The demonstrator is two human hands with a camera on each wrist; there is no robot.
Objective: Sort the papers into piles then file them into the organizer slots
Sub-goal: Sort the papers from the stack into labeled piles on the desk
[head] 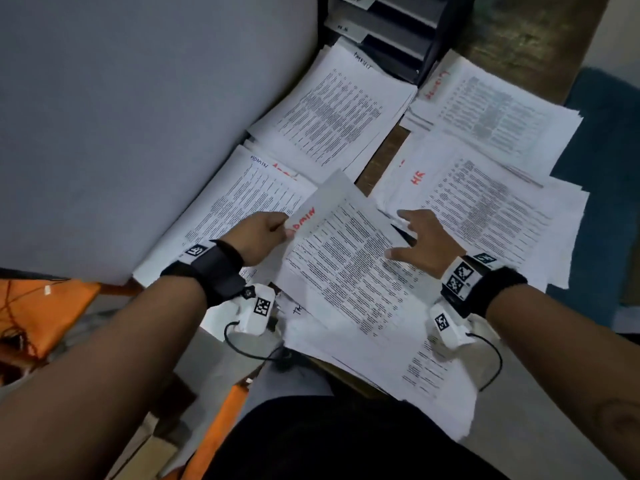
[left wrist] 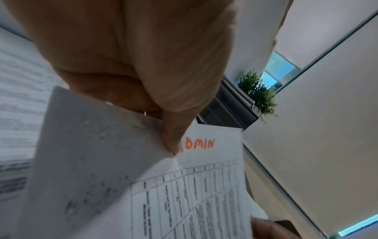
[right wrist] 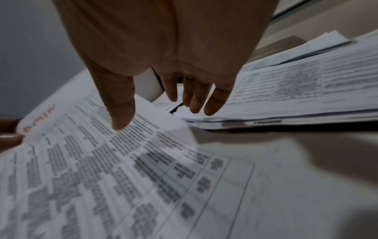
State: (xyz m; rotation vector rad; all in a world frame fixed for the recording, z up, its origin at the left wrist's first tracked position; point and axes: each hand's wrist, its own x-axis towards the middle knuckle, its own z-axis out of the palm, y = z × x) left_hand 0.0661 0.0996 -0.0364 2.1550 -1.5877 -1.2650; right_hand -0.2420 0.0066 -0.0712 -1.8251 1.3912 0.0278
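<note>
My left hand (head: 282, 227) pinches the top corner of a printed sheet marked ADMIN in red (head: 349, 268), lifted off the loose heap of papers (head: 391, 358) in front of me. The left wrist view shows the thumb (left wrist: 174, 143) pressed on that sheet (left wrist: 194, 186) beside the red word. My right hand (head: 403, 233) is open with fingers spread at the sheet's right edge, beside the HR pile (head: 485, 209). Its straight fingers (right wrist: 194, 100) reach over that pile's (right wrist: 296, 90) edge, thumb above the sheet (right wrist: 102, 161). The dark organizer (head: 394, 32) stands at the far end.
An ADMIN pile (head: 239, 202) lies left by the grey partition (head: 138, 116). Two more labelled piles lie farther off, one at centre (head: 343, 109) and one at right (head: 502, 105). A small green plant (left wrist: 257, 92) stands beside the organizer (left wrist: 225, 110). An orange bag (head: 52, 306) sits lower left.
</note>
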